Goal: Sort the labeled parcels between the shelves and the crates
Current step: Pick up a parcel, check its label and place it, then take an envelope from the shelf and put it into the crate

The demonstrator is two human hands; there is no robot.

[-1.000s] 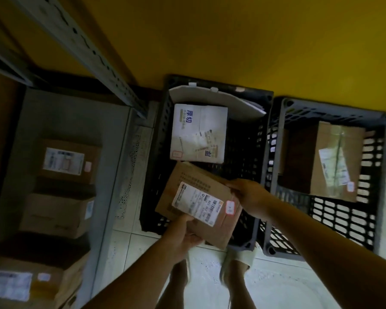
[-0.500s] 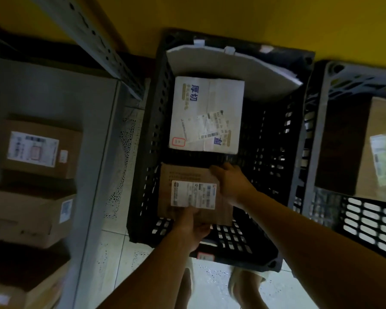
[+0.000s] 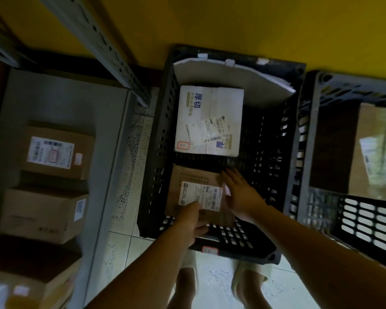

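A brown labeled parcel point(image 3: 194, 181) lies flat in the near half of the black crate point(image 3: 156, 175), below a white parcel point(image 3: 209, 121) with blue print. My left hand point(image 3: 190, 221) still grips the brown parcel's near edge, thumb on its white label. My right hand point(image 3: 241, 195) has its fingers straight and spread over the parcel's right edge, lightly touching or just lifting off. A second, grey crate point(image 3: 308, 152) on the right holds another brown parcel point(image 3: 374, 152).
A grey metal shelf point(image 3: 60, 103) on the left carries several brown boxes point(image 3: 58, 152), one with a large label. A shelf upright point(image 3: 102, 45) slants past the black crate's corner. White padded sheet point(image 3: 232, 79) leans at the crate's back. My feet stand on pale tiles below.
The brown parcel went down from above the crate's rim onto the crate floor. My right hand has let go and straightened its fingers; my left hand keeps hold of the near edge.
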